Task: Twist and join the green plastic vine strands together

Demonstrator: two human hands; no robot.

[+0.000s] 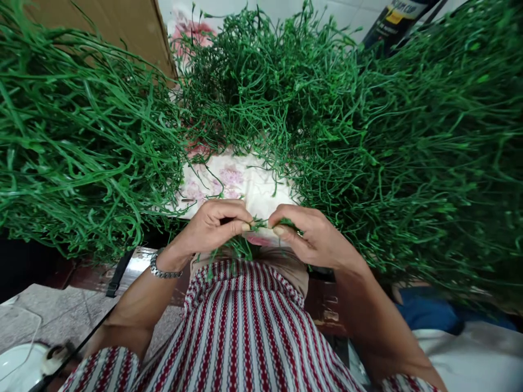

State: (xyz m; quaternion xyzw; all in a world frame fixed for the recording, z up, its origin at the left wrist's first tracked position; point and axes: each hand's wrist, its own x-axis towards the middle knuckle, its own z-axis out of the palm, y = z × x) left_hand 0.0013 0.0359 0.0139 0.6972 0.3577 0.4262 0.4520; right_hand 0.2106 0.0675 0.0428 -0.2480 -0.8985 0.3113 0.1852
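We hold a thin green sprig (259,222) between our two hands, just above the near edge of a white floral cover (232,182). Our left hand (216,224) has its grip closed, thumb and forefinger pinched on one end of the sprig; our right hand (312,237) pinches the other end the same way. A metal-link band (163,268) circles our left wrist. Large piles of similar sprigs surround us: the left pile (81,147), the far pile (281,81) and the right pile (433,158). Some loose sprigs (239,249) hang beneath our left hand, near our red-and-white striped garment (249,332).
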